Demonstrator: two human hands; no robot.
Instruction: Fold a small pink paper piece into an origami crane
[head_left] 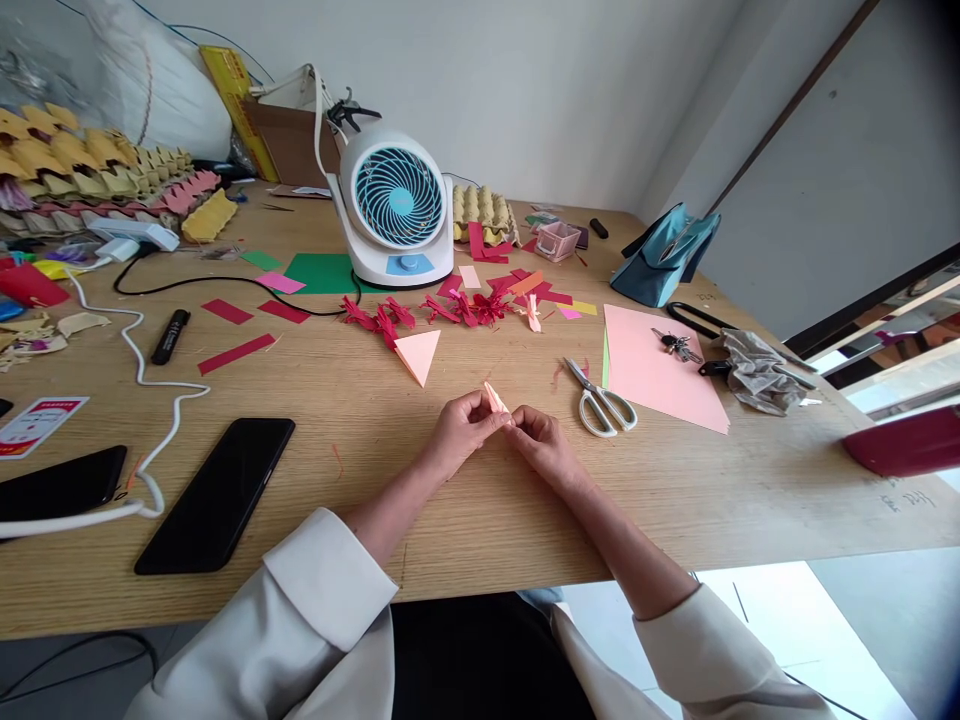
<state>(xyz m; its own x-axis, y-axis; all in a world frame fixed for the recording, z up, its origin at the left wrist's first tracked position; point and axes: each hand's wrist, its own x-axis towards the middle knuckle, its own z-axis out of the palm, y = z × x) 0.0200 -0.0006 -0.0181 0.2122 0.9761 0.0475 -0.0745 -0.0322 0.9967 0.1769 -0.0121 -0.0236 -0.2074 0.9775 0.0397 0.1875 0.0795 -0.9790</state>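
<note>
My left hand [466, 428] pinches a small folded piece of light pink paper [495, 398] above the middle of the table. Touching the lower end of that same piece are the closed fingertips of my right hand [541, 440]. A folded pink paper triangle [420, 355] lies up and left of my hands. Beyond it is a row of crumpled red paper pieces [457, 308], with a small pink one [533, 313] at its right end. Scissors with white handles [604, 402] rest to the right of my right hand, blades slightly apart.
A white fan heater [401, 205] stands behind the paper pieces. Pink sheets [652, 365] with keys [679, 346] lie right, near a blue bag [664, 258]. On the left are a black phone [217, 495], a marker [171, 337], a white cable [176, 410] and egg trays [97, 165].
</note>
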